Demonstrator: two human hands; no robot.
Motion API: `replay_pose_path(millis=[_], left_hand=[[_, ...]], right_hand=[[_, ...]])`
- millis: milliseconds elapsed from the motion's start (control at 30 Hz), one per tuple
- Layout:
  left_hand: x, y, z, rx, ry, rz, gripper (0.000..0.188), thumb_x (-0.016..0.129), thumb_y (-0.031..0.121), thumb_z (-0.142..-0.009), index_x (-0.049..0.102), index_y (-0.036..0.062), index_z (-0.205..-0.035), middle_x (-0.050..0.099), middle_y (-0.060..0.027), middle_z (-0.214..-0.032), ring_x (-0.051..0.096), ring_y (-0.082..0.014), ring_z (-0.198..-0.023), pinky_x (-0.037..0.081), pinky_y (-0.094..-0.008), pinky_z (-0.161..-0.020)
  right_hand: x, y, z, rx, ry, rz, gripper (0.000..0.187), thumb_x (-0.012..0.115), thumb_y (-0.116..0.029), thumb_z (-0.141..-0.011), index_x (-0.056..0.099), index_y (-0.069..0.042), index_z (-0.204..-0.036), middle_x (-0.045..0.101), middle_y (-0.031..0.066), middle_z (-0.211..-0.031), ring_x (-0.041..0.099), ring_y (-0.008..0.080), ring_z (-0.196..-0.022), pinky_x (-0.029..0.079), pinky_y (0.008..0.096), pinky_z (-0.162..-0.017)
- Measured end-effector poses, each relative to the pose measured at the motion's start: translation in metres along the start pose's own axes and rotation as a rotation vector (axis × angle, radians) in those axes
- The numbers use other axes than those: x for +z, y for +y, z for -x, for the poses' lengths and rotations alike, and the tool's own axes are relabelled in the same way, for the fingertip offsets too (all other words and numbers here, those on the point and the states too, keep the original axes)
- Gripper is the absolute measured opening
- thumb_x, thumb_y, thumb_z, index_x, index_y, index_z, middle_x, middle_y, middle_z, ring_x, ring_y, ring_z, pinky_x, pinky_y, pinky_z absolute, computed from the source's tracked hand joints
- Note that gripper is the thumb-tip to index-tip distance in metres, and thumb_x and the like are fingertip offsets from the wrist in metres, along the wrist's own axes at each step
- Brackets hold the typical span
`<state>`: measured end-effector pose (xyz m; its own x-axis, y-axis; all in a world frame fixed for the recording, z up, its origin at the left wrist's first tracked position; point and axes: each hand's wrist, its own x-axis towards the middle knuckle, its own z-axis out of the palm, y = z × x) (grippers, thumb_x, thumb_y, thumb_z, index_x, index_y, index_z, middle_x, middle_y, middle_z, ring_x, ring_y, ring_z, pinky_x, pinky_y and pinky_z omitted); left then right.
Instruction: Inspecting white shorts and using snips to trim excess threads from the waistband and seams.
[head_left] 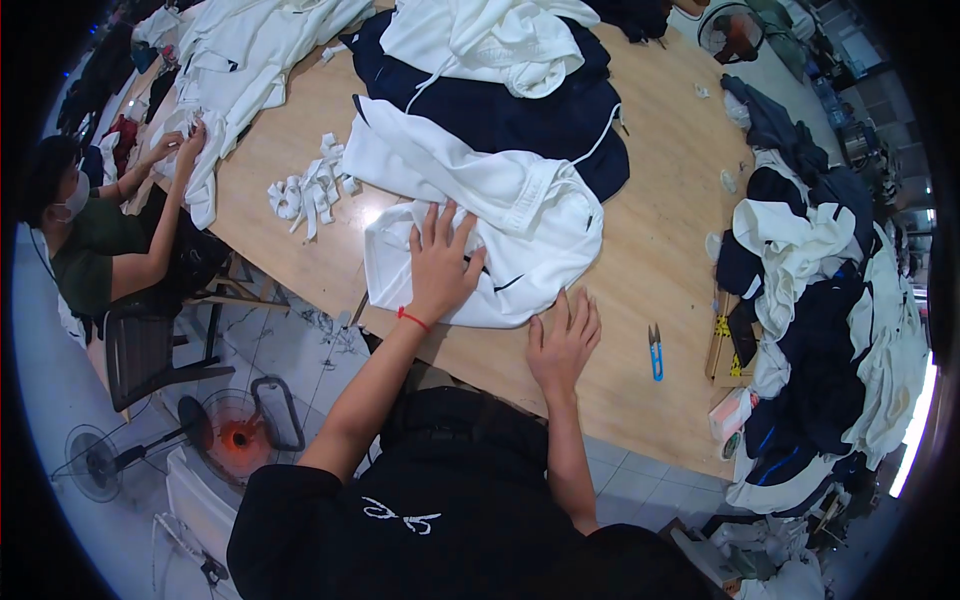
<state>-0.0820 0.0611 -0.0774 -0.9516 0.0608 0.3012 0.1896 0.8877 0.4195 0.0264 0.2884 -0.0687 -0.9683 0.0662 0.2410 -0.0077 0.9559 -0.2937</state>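
A white garment (535, 255) with a gathered, ribbed band and small dark trim marks lies folded on the wooden table in front of me. My left hand (440, 262) rests flat on its left part, fingers spread, with a red string round the wrist. At the near right edge of the cloth, my right hand (563, 343) lies palm down, partly on the table, its fingers stretched out. Neither hand grips anything. Just beyond are dark navy garments (590, 145), with a white cord trailing over them. Another white garment (480, 45) is heaped on top of those.
Blue-handled thread snips (656, 358) lie right of my right hand. White fabric strips (312, 190) sit to the left. Mixed clothes (815, 330) crowd the right side. A co-worker (105, 240) handles white cloth (235, 75) at the left. A fan (238, 438) stands lower left.
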Motion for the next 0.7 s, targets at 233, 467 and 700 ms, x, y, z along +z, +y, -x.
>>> replay_pose_path(millis=[233,467,700], left_hand=[[-0.021,0.051,-0.040,-0.020,0.348,0.195,0.061,0.085,0.029,-0.081,0.067,0.0079,-0.135,0.054,-0.0192,-0.148,0.048,-0.0402,-0.135,0.034,-0.0609,-0.117],[0.020,0.055,-0.083,-0.074,-0.048,0.264,0.049,0.077,0.017,-0.084,0.069,0.0032,-0.131,0.074,-0.0236,-0.110,0.070,-0.0428,-0.104,0.057,-0.0465,-0.084],[-0.139,0.138,-0.126,0.259,0.221,0.977,0.021,0.074,0.007,-0.094,0.075,0.0017,-0.114,0.074,-0.0090,-0.084,0.068,-0.0128,-0.075,0.053,-0.0279,-0.071]], right_hand=[[-0.004,0.000,0.003,0.004,0.039,0.002,0.065,0.072,-0.037,-0.097,0.056,-0.006,-0.153,0.045,0.0267,-0.160,0.038,0.0473,-0.149,0.028,0.0621,-0.123],[-0.007,-0.004,0.008,-0.025,0.024,-0.035,0.063,0.072,-0.036,-0.097,0.058,-0.005,-0.150,0.044,0.0265,-0.161,0.039,0.0473,-0.148,0.028,0.0617,-0.123],[-0.002,0.003,0.015,0.063,0.001,-0.012,0.066,0.074,-0.035,-0.095,0.057,-0.004,-0.150,0.044,0.0268,-0.161,0.040,0.0479,-0.147,0.028,0.0608,-0.124]])
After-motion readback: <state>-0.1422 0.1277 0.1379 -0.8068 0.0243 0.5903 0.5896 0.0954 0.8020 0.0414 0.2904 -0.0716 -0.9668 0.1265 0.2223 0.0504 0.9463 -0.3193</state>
